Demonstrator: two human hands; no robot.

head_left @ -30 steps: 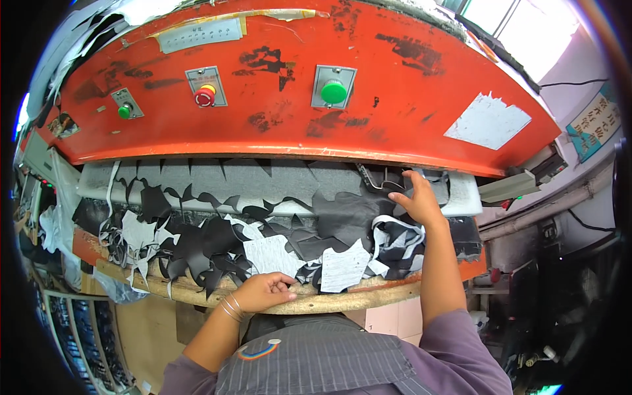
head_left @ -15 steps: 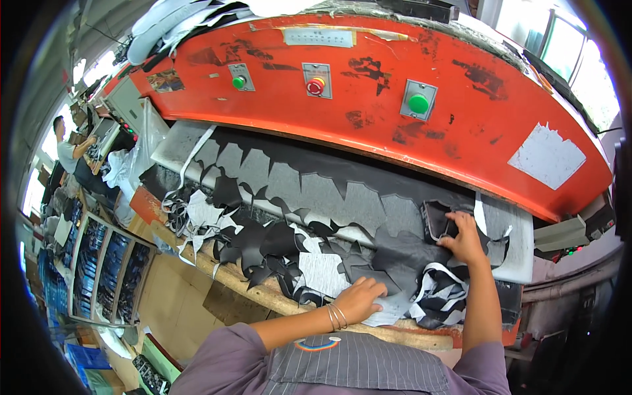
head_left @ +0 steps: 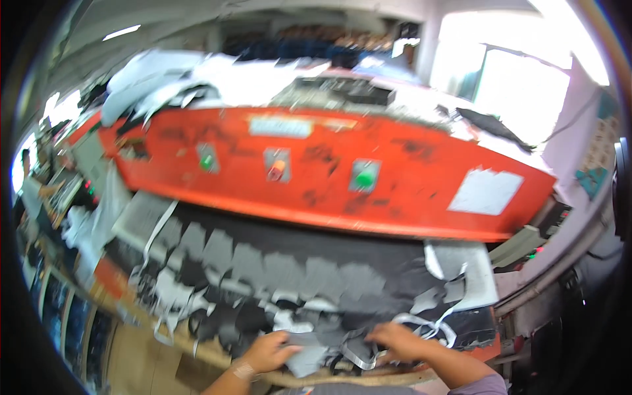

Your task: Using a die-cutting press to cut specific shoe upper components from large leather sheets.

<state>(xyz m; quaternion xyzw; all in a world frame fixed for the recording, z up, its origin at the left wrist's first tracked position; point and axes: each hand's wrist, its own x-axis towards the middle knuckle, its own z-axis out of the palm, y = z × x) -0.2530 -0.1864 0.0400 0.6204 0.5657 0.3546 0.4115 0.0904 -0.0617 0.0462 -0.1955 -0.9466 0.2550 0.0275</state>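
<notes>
At the front edge of the press bed, my left hand (head_left: 264,353) has its thumb and fingers closed on the edge of a grey cut piece (head_left: 309,355). Just right of it, my right hand (head_left: 400,342) grips a hollow cutting die (head_left: 359,354) with a thin silver rim. Motion blurs the fingertips of both hands. Behind them a dark sheet (head_left: 289,240) covers the bed, with a row of grey, scalloped cut-out gaps along its near side. Black and white offcuts (head_left: 230,322) lie heaped left of my hands.
A red press beam (head_left: 408,178) spans the bed, carrying two green buttons (head_left: 364,179) and a red one (head_left: 276,170). White strips (head_left: 442,329) curl at the right. White sheets (head_left: 158,76) are piled on top. A shelf rack (head_left: 69,322) stands at left, near another person.
My view has tilted up. My right hand has brought the cutting die off the dark sheet to the front edge, nearer my left hand. My left hand now grips the grey piece.
</notes>
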